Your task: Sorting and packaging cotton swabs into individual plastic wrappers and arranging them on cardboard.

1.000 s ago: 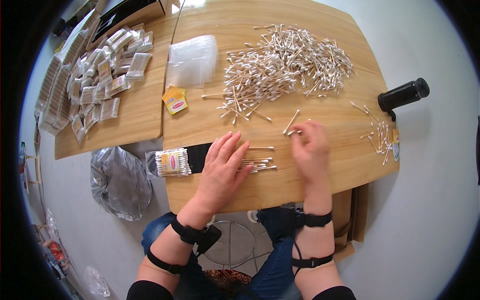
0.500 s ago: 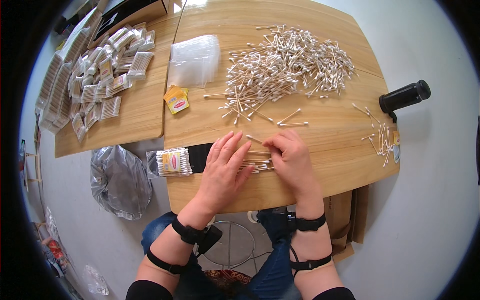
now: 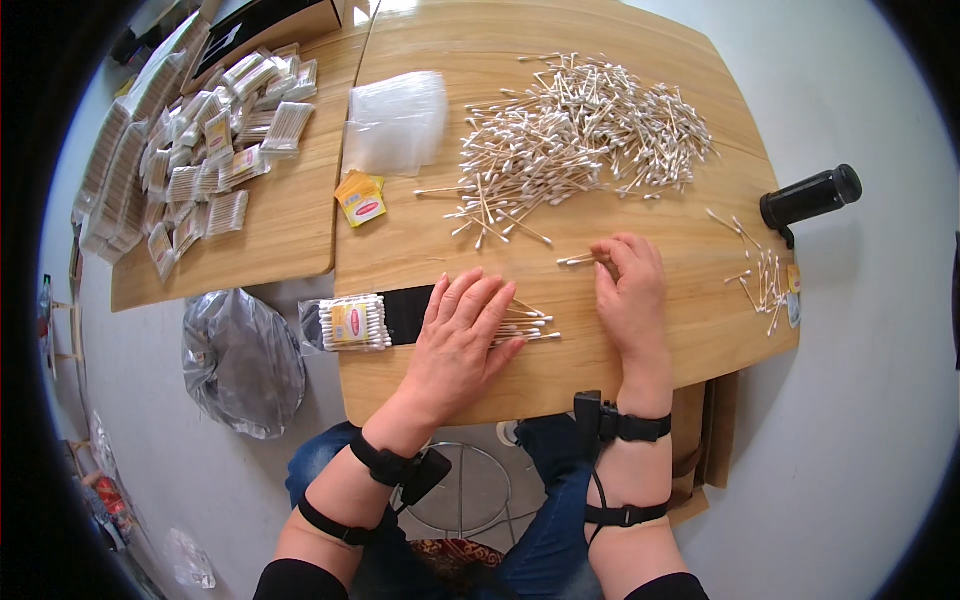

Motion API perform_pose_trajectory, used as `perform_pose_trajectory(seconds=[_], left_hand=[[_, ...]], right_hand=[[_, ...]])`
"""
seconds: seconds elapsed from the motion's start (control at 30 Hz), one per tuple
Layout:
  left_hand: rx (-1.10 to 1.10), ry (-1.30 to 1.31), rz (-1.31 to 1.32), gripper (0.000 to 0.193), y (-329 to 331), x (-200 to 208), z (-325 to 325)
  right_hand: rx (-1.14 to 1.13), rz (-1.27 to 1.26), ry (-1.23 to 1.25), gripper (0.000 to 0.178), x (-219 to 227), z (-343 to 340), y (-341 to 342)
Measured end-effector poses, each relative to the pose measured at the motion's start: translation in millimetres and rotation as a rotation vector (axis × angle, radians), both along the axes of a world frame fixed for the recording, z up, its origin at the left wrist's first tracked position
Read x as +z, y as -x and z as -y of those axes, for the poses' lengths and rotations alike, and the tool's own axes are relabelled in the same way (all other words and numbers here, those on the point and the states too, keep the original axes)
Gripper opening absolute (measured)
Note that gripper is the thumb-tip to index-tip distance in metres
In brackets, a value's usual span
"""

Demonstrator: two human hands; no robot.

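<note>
My left hand (image 3: pixel 460 330) lies flat with its fingers stretched over a small bunch of cotton swabs (image 3: pixel 535 328), whose white tips stick out to its right. Under its left side runs a flat black strip (image 3: pixel 407 315). At the strip's left end, a clear bag of cotton swabs with a yellow label (image 3: pixel 352 323) lies partly over the table edge. Farther right, my right hand (image 3: pixel 635 290) pinches cotton swabs (image 3: pixel 574 261) close to the tabletop; the fingers hide their right ends. Beyond both hands spreads a big loose pile of cotton swabs (image 3: pixel 585 130).
Clear plastic bags (image 3: pixel 400 120) and yellow label cards (image 3: pixel 362 200) lie left of the pile. Many filled packets (image 3: pixel 215 150) cover the left table. A black bottle (image 3: pixel 810 197) lies at the right edge near scattered swabs (image 3: pixel 768 280). A grey plastic-lined bin (image 3: pixel 243 360) stands below.
My right hand has moved right and away from the bunch to the two loose swabs on the tabletop, now between its fingers. My left hand has stayed over the bunch.
</note>
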State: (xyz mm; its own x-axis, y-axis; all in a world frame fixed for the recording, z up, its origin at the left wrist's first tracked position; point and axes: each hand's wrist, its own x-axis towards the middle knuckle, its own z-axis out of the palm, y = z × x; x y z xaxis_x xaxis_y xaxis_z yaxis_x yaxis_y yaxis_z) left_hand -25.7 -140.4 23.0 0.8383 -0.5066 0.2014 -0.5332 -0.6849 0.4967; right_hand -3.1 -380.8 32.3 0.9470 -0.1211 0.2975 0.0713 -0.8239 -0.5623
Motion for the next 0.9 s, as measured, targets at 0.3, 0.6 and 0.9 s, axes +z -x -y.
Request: perform_pose_trajectory(seconds=[0.3,0.6,0.9], left_hand=[[0.081,0.174,-0.040,0.051,1,-6,-6],[0.059,0.010,0.053,0.046,0,-7,0],[0.074,0.293,-0.001,0.030,-2,-6,-7]], right_hand=[[0.295,-0.293,-0.249,0.012,11,-41,3],[0.041,0.042,-0.003,0.014,-4,-53,-17],[0.013,-0.069,-0.032,0.010,-1,-31,-2]])
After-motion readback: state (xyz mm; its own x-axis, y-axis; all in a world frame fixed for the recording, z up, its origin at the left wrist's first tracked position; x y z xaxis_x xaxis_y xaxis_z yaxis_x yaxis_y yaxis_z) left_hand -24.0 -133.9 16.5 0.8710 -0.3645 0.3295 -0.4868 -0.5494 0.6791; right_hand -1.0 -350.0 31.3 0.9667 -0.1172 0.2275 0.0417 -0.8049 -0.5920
